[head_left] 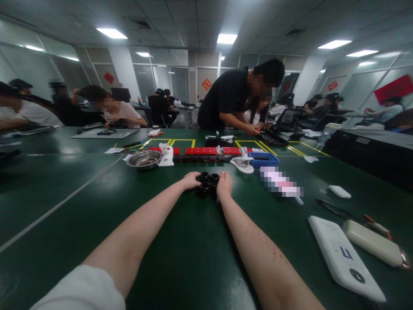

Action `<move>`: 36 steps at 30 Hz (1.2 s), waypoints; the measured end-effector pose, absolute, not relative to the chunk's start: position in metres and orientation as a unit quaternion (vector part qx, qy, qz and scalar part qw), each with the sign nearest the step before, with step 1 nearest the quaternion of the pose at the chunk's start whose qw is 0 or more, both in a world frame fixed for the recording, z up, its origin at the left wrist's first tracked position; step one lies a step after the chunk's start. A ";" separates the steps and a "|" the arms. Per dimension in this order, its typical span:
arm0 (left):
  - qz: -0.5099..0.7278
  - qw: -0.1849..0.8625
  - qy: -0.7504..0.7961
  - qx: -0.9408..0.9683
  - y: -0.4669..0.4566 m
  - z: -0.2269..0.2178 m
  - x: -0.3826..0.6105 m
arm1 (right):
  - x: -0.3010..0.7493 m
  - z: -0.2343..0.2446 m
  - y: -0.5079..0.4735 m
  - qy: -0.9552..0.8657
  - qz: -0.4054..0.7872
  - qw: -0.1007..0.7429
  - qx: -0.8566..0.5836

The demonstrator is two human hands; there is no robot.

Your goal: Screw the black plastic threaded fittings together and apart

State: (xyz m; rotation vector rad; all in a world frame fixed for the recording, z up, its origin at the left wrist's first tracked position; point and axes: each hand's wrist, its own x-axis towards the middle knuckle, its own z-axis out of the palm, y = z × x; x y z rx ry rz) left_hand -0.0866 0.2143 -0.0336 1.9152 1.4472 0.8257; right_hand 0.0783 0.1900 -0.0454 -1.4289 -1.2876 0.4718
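Note:
A small cluster of black ring-shaped parts (pixel 208 183) sits on the dark green table (pixel 180 258), straight ahead of me. My left hand (pixel 191 179) rests against the cluster's left side, fingers curled toward the rings. My right hand (pixel 224 185) presses against its right side, fingers bent round the parts. Both arms stretch forward over the table. Whether either hand grips a ring or only touches it is not clear.
Beyond the rings lie a metal bowl (pixel 144 159), a row of red blocks (pixel 201 151), two white clips (pixel 242 163) and a blue tray (pixel 263 159). At right lie a white device (pixel 345 258), a cream case (pixel 372 242) and tweezers (pixel 335 209). People work at the tables behind.

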 end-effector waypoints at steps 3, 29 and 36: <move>0.316 0.258 0.575 0.709 0.217 -0.040 -0.083 | 0.078 -0.046 0.191 -0.546 0.202 0.538 -0.610; 0.212 0.230 0.513 0.799 0.009 -0.014 -0.061 | 0.106 0.008 0.117 -0.604 0.150 0.525 -0.580; 0.231 0.193 0.516 0.802 0.025 -0.022 -0.041 | 0.106 0.020 0.024 -0.831 0.110 0.301 -0.455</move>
